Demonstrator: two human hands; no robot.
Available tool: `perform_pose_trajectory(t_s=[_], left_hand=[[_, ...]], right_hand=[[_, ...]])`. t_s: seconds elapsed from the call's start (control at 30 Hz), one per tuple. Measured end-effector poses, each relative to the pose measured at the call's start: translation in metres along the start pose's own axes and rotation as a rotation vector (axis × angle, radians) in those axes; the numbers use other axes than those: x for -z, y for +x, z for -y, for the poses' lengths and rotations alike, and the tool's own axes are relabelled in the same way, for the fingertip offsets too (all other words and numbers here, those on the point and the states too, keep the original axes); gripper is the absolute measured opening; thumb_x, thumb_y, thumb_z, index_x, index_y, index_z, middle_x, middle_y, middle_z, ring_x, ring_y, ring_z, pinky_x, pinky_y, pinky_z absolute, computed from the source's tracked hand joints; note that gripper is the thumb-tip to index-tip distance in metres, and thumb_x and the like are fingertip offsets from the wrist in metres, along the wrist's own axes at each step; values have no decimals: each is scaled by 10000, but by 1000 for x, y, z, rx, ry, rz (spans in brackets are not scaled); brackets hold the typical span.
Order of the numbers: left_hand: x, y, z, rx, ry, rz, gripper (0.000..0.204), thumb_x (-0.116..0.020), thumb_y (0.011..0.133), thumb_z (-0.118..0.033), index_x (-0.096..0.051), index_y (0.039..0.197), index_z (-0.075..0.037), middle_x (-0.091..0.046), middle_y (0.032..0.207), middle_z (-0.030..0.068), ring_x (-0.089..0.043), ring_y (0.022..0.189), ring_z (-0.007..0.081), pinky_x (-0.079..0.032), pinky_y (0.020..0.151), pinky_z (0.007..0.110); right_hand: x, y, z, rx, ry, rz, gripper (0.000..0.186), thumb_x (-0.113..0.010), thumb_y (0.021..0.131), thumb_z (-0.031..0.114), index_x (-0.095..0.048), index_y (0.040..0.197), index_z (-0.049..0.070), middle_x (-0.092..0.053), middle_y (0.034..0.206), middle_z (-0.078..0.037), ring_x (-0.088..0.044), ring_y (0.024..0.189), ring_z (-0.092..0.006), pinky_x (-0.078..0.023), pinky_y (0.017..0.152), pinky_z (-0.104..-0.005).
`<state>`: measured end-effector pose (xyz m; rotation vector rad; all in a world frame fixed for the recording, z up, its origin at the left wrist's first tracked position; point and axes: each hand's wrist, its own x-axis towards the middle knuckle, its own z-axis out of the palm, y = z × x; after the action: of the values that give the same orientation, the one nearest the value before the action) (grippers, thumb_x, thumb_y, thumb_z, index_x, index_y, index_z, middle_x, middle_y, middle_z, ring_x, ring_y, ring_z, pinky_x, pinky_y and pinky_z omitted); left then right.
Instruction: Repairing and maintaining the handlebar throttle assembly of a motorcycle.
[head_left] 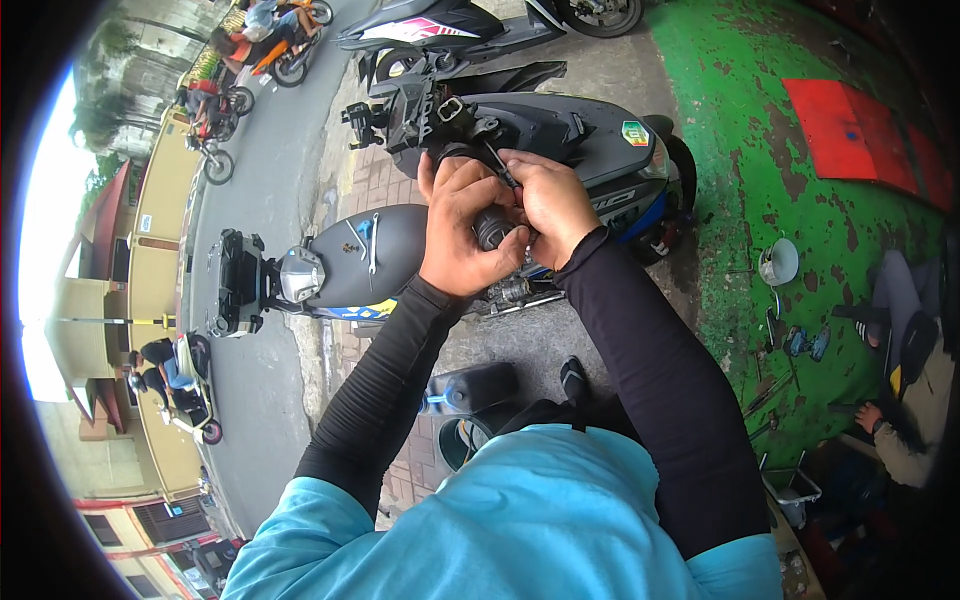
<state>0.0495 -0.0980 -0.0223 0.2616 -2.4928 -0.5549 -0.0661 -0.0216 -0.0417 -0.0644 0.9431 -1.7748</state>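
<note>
In the head view, my left hand [458,225] is closed around a dark ribbed cylindrical part [492,228], its thumb pressed on the side. My right hand [553,205] is against it, fingers closed on a slim metal tool [498,160] with what looks like a red handle, partly hidden. Both are just above a dark scooter [600,140] with grey and blue panels and exposed mechanical parts. Left of my hands is another scooter's grey seat [350,280], with wrenches [370,245] lying on it.
A black jug [470,390] and bucket [452,445] are below. The green floor holds a red board [830,130], funnel [778,262] and several tools [805,342]. A co-worker's hand [868,418] shows at right. A third scooter [460,30] is above; riders [170,370] are on the road.
</note>
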Motion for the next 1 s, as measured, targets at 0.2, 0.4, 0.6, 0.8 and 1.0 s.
perform_pose_trajectory(t_s=[0.2, 0.4, 0.6, 0.8, 1.0], left_hand=[[-5, -3, 0, 40, -34, -79, 341, -712, 602, -415, -634, 742, -114, -546, 805, 40, -541, 933, 264, -86, 1153, 525], [-8, -2, -8, 14, -115, -249, 351, -701, 658, -467, -621, 697, -127, -554, 784, 30, -559, 938, 262, -88, 1153, 530], [-8, -7, -15, 76, -153, -370, 361, -677, 652, -497, -631, 664, -140, -574, 783, 8, -573, 920, 226, -96, 1117, 538], [-12, -11, -9, 107, -199, -377, 314, -674, 601, -454, -644, 684, -153, -581, 786, 5, -575, 915, 229, -209, 999, 498], [-10, -7, -11, 94, -235, -422, 312, -687, 586, -444, -663, 705, -156, -597, 798, -3, -574, 896, 233, -214, 997, 499]], right_hand=[[2, 10, 5, -61, -75, 11, 323, -498, 994, 151, -639, 1259, 32, -611, 832, -43, -469, 535, -107, -348, 422, -277], [-1, 17, -2, -105, -77, -8, 366, -573, 989, 198, -596, 1328, 63, -570, 735, 4, -413, 462, -63, -297, 368, -251], [-10, 6, 13, -239, -121, 7, 418, -532, 1029, 180, -488, 1432, 75, -604, 840, -15, -504, 546, -65, -329, 377, -234], [-21, 5, 20, -314, -121, -38, 431, -496, 1051, 184, -441, 1463, 67, -619, 907, -32, -559, 611, -82, -374, 400, -235], [-5, 9, 32, -389, -207, 109, 428, -443, 1066, 204, -393, 1483, 127, -569, 847, 2, -500, 567, -43, -395, 421, -189]])
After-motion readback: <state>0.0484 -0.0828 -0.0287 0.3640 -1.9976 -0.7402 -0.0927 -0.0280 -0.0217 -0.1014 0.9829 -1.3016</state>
